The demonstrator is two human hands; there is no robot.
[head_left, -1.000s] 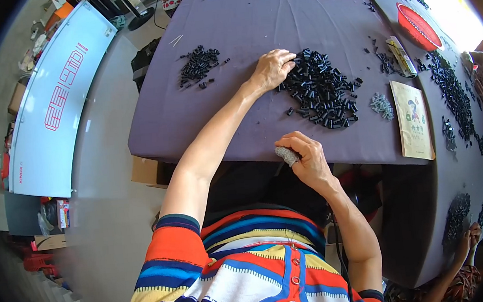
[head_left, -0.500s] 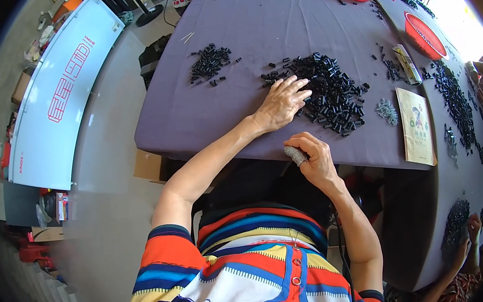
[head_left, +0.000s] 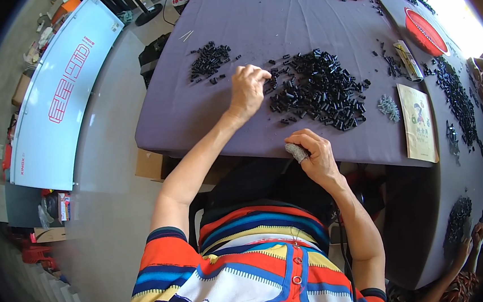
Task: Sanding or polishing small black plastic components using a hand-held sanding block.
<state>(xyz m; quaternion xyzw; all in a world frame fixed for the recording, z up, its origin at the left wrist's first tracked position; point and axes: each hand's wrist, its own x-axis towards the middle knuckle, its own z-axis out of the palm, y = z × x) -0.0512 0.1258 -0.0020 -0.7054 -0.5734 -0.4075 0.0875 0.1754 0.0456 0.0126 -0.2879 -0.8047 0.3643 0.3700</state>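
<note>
My left hand (head_left: 248,89) has its fingers bent and drawn together at the left edge of a large pile of small black tubes (head_left: 327,90). Black pieces show right at its fingertips; whether one is pinched there I cannot make out. At the table's near edge is my right hand (head_left: 317,155), closed, its index finger curled toward the thumb. A grey, rough-textured wrap (head_left: 296,152) covers that thumb. Anything inside the right fingers is hidden. A smaller pile of black tubes (head_left: 210,61) lies beyond the left hand, to its left.
Grey small parts (head_left: 388,108) sit right of the big pile, beside a tan printed packet (head_left: 418,125). A long narrow box (head_left: 408,61) and red baskets (head_left: 426,31) stand farther off. Two thin sticks (head_left: 186,35) lie at far left. Another person's hands (head_left: 475,235) work at lower right.
My left hand has come off the middle of the big pile, moving left to its edge, and its spread fingers have drawn together. My right hand has hardly moved.
</note>
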